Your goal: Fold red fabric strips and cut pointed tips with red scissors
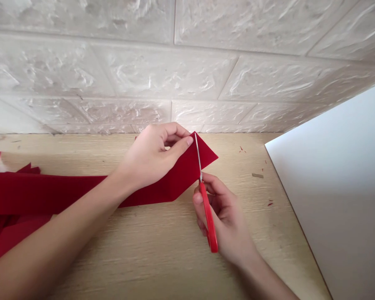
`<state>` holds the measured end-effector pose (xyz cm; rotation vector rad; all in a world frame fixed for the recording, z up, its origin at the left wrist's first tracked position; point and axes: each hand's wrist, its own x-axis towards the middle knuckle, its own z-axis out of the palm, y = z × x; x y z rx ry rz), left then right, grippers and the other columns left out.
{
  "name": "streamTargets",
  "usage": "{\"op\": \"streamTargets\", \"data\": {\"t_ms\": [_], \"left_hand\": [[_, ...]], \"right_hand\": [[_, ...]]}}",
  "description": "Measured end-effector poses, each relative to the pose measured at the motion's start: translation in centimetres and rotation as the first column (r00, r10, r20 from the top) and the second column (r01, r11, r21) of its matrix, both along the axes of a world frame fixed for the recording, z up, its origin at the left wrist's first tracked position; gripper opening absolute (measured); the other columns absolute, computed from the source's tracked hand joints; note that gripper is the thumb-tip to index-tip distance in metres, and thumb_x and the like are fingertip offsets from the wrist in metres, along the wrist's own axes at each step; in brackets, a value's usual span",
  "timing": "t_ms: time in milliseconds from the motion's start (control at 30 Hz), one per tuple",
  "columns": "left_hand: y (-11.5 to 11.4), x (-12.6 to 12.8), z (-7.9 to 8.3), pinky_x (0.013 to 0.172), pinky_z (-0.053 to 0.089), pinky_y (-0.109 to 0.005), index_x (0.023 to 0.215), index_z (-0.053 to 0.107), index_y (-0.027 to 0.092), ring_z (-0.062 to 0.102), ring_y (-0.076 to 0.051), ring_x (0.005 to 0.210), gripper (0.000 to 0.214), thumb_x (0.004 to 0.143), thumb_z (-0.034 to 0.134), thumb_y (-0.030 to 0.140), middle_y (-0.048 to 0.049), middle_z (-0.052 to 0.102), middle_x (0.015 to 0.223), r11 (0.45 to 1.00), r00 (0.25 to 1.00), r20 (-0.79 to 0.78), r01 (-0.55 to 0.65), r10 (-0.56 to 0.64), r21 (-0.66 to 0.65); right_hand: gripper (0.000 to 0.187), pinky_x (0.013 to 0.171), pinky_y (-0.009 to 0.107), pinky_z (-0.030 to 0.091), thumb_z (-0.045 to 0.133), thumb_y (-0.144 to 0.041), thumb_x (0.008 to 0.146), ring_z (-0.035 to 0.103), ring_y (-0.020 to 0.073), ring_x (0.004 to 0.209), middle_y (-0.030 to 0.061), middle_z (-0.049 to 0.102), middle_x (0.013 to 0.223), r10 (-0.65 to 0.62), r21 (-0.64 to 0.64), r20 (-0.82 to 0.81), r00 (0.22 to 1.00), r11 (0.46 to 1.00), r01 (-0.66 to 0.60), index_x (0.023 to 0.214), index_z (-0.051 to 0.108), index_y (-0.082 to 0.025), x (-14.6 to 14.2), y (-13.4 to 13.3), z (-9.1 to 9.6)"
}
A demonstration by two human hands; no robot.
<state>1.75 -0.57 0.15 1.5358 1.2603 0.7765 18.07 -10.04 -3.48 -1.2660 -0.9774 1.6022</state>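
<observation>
A long strip of dark red fabric [162, 189] runs from the left edge to the middle of the wooden surface, ending in a pointed tip. My left hand [162, 154] pinches it near its upper edge, thumb on top and fingers beneath. My right hand [220, 212] is closed around the red handles of a pair of scissors [209, 216]. One silver blade lies across the top of the fabric, its point near my left thumb; the other blade is hidden. A triangular end of the fabric sticks out right of the blade.
More red fabric [21, 237] is heaped at the left. Small red scraps [270, 203] and a greyish sliver [257, 176] lie on the wooden surface [137, 250] at the right. A white panel [337, 179] borders the right side; a white brick-patterned wall [162, 71] stands behind.
</observation>
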Motion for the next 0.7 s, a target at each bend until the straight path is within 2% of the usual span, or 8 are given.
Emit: {"op": "streamTargets", "data": {"t_ms": [100, 200, 433, 567, 700], "left_hand": [[-0.08, 0.17, -0.04, 0.044, 0.039, -0.020, 0.092, 0.073, 0.019, 0.056, -0.009, 0.050, 0.020, 0.095, 0.062, 0.036, 0.0012, 0.068, 0.064, 1.000, 1.000, -0.002, 0.019, -0.019, -0.004], [-0.20, 0.22, -0.06, 0.043, 0.037, -0.020, 0.091, 0.073, 0.020, 0.055, -0.010, 0.049, 0.020, 0.095, 0.062, 0.036, 0.0027, 0.064, 0.057, 1.000, 1.000, -0.001, 0.019, -0.019, -0.025], [-0.15, 0.11, -0.07, 0.044, 0.041, -0.021, 0.091, 0.072, 0.020, 0.053, -0.010, 0.046, 0.019, 0.095, 0.063, 0.036, 0.0035, 0.062, 0.055, 0.997, 1.000, 0.026, 0.005, -0.003, -0.072], [-0.06, 0.13, -0.16, 0.043, 0.040, -0.020, 0.091, 0.072, 0.020, 0.055, -0.010, 0.046, 0.019, 0.095, 0.062, 0.035, 0.0022, 0.065, 0.058, 0.998, 0.999, 0.031, 0.010, -0.008, -0.069], [-0.19, 0.18, -0.10, 0.040, 0.038, -0.019, 0.090, 0.073, 0.020, 0.052, -0.008, 0.044, 0.018, 0.095, 0.062, 0.033, 0.0014, 0.070, 0.063, 0.996, 0.999, 0.011, 0.040, -0.039, -0.081]], "right_hand": [[0.040, 0.037, 0.020, 0.030, 0.085, -0.038, 0.082, 0.034, 0.0037, 0.046, -0.0066, 0.055, 0.074, -0.019, -0.004, 0.003, 1.000, 1.000, 0.019, 0.112, 0.065, -0.022, -0.02, 0.01, 0.13], [0.041, 0.037, 0.019, 0.030, 0.086, -0.038, 0.081, 0.035, 0.0038, 0.046, -0.0062, 0.057, 0.074, -0.029, -0.017, -0.002, 1.000, 0.999, 0.029, 0.112, 0.066, -0.023, -0.06, -0.06, 0.00], [0.044, 0.037, 0.020, 0.032, 0.085, -0.041, 0.080, 0.039, 0.0051, 0.045, -0.0048, 0.060, 0.073, -0.018, -0.021, 0.026, 1.000, 1.000, 0.018, 0.117, 0.068, -0.023, 0.04, 0.06, -0.21], [0.044, 0.037, 0.021, 0.032, 0.087, -0.044, 0.078, 0.041, 0.0059, 0.046, -0.0043, 0.061, 0.071, -0.025, -0.029, 0.064, 0.998, 0.999, 0.027, 0.113, 0.069, -0.022, 0.04, 0.20, -0.04], [0.045, 0.037, 0.020, 0.032, 0.087, -0.042, 0.077, 0.042, 0.0052, 0.048, -0.0009, 0.067, 0.081, -0.034, -0.020, 0.065, 0.997, 0.999, 0.036, 0.111, 0.067, -0.021, 0.00, 0.19, -0.08]]}}
